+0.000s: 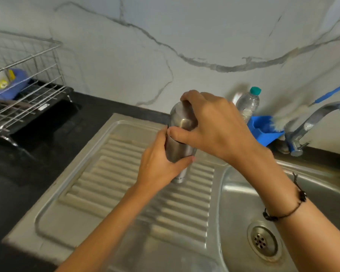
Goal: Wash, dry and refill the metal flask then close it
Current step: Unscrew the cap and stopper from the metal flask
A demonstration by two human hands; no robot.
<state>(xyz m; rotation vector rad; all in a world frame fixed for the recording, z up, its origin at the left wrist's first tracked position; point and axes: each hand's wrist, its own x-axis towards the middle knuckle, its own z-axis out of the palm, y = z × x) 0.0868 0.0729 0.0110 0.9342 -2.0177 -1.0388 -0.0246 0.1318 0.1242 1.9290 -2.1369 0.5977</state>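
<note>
Flask (180, 146) at frame centre, mostly hidden: left hand (161, 163) grips its body, right hand (210, 126) curls over its top, covering the cap.

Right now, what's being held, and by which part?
The metal flask, by both hands, above the ribbed draining board. The left hand grips its body; the right hand wraps its top end, where the cap sits.

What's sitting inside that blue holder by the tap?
A brush with whitish bristles stands in the blue holder, its blue handle leaning up to the right. The holder's wall hides its bottom, so anything else inside cannot be seen.
</note>
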